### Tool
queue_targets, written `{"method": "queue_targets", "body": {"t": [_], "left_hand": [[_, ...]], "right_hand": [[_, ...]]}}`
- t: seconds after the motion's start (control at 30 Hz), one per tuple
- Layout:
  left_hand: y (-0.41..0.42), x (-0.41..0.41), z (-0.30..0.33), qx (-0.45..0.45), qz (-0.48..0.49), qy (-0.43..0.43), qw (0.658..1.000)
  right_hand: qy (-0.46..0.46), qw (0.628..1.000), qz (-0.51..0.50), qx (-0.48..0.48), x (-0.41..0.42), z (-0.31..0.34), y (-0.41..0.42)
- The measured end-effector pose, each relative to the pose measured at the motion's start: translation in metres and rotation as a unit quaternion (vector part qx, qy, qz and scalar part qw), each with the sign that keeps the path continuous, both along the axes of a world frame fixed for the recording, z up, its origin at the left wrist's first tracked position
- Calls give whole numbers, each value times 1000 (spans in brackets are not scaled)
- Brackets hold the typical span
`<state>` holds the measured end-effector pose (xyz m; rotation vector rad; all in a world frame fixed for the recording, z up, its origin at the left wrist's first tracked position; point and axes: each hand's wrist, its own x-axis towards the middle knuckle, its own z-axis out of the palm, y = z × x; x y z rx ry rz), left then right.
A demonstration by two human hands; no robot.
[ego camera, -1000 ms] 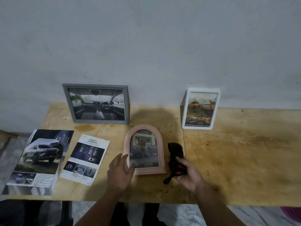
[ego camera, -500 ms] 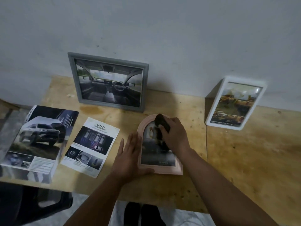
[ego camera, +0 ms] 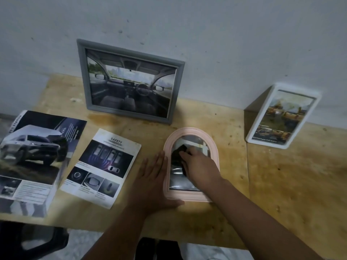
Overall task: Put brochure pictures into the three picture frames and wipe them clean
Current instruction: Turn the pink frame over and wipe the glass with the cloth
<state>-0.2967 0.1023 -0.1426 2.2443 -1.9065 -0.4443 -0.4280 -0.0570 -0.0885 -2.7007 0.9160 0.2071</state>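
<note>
A pink arched picture frame (ego camera: 213, 145) lies flat on the wooden table (ego camera: 291, 184) with a picture inside. My right hand (ego camera: 200, 166) presses a black cloth (ego camera: 177, 155) onto its glass. My left hand (ego camera: 153, 182) lies flat and open against the frame's left edge, thumb along its bottom corner. A grey frame (ego camera: 82, 76) with a car-interior picture leans on the wall behind. A white frame (ego camera: 262, 119) with a yellow-vehicle picture leans on the wall at the right.
A loose "SAFETY" brochure page (ego camera: 101, 167) lies left of the pink frame. A larger car brochure (ego camera: 33, 158) lies at the table's left end. A dark chair (ego camera: 32, 241) shows below the front edge. The wall stands close behind.
My right hand carried the black cloth from beside the pink frame onto its glass and has moved down it. My left hand stays braced at the frame's left edge. The camera moved closer.
</note>
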Motion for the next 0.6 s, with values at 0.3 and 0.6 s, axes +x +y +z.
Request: {"method": "queue_targets", "body": {"t": [0.3,0.6], "left_hand": [[2,0,3,-12,8,17,1000],[1,-2,0,-17,13,-5,1000]], "right_hand": [[-138,965,-85,204,-30,41,6],[-12,997,11,-75,-9,-19,7]]}}
